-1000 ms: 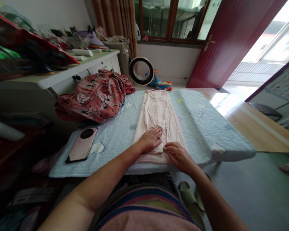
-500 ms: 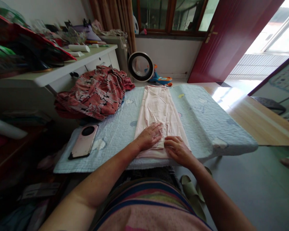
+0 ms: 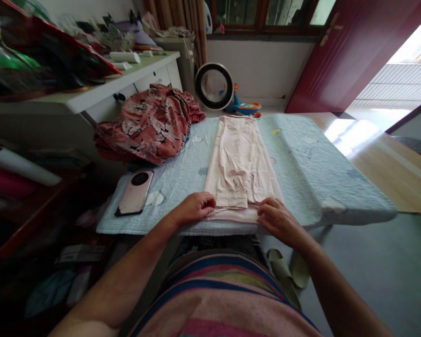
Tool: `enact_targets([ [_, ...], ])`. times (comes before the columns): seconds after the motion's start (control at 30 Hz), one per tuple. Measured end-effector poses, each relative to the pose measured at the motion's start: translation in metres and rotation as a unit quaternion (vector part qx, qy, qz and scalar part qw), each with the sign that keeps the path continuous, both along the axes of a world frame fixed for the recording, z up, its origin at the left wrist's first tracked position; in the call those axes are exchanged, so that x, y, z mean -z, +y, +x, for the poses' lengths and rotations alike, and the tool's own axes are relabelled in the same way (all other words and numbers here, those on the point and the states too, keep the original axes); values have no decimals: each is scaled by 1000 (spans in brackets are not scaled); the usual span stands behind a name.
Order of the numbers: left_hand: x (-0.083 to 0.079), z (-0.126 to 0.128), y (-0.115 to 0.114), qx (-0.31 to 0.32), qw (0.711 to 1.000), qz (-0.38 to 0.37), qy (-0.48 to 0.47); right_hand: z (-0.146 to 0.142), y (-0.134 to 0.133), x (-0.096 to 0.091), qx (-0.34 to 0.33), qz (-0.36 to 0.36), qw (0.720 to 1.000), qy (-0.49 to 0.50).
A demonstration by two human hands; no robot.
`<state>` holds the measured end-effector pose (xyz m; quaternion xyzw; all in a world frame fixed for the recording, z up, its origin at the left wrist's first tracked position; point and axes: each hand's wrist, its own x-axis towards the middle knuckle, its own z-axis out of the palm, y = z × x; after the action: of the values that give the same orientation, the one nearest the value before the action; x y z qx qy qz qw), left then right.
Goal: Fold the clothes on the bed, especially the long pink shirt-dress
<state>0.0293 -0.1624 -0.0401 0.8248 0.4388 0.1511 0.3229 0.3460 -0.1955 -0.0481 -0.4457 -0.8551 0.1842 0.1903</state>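
Note:
A pale pink shirt [image 3: 238,164] lies folded into a long strip on the table, its buttoned cuffs laid together near the lower end. My left hand [image 3: 195,207] is at the shirt's near left corner, its fingers curled and pinching the edge. At the near right side, my right hand [image 3: 279,219] has its fingers bent closed on the fabric by the hem. The cloth between the fingertips is mostly hidden. Between the hands, the hem lies flat, close to the table's front edge.
A light blue quilted cover [image 3: 301,159] drapes the table. To the left lie a phone [image 3: 135,193] and a heap of red floral cloth [image 3: 150,124]. Beyond the table stand a round fan-like object [image 3: 214,86] and a red door [image 3: 323,61]. Green slippers [image 3: 282,269] are on the floor.
My left hand has moved off the cuffs, left and toward me, to the shirt's near corner. My right hand has shifted slightly to the hem. The view has tilted a little.

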Motion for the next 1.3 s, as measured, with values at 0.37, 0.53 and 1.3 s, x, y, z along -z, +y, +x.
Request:
enact_targets([
  [0.37, -8, 15, -19, 29, 997, 10, 67, -23, 2, 0, -47, -42, 998, -25],
  [0.53, -1, 21, -21, 15, 994, 37, 106, -25, 7, -4, -31, -77, 996, -12],
  [1.3, 2, 23, -18, 1, 998, 24, 62, -54, 3, -10, -72, -68, 995, 1],
])
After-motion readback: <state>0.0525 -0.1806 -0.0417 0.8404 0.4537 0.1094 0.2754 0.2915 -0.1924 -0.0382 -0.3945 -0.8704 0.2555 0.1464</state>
